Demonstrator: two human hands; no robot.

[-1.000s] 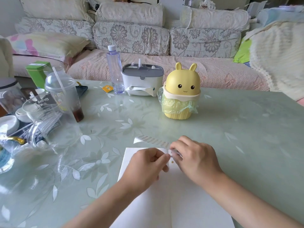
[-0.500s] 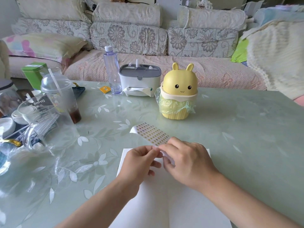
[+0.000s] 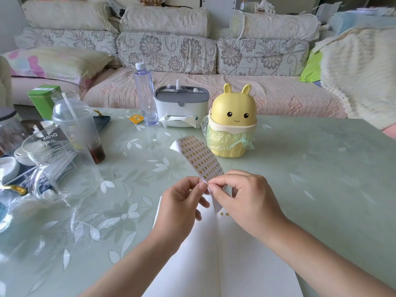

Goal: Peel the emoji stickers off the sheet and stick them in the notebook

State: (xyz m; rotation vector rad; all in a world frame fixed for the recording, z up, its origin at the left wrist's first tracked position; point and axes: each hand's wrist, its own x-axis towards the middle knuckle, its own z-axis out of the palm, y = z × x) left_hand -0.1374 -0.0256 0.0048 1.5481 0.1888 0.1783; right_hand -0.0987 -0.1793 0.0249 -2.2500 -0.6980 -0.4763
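Presently in hand: peeling a sticker off the emoji sticker sheet (image 3: 198, 157), which is raised just above the notebook (image 3: 225, 264).
Left hand (image 3: 182, 202): pinches the sheet's lower end.
Right hand (image 3: 244, 198): fingertips pinch at that same edge.
Next: likely a clean lift, then pressing it onto the page.

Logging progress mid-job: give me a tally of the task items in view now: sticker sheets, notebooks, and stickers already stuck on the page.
sticker sheet: 1
notebook: 1
stickers on the page: 2 visible; the right hand may hide more
Total: 4
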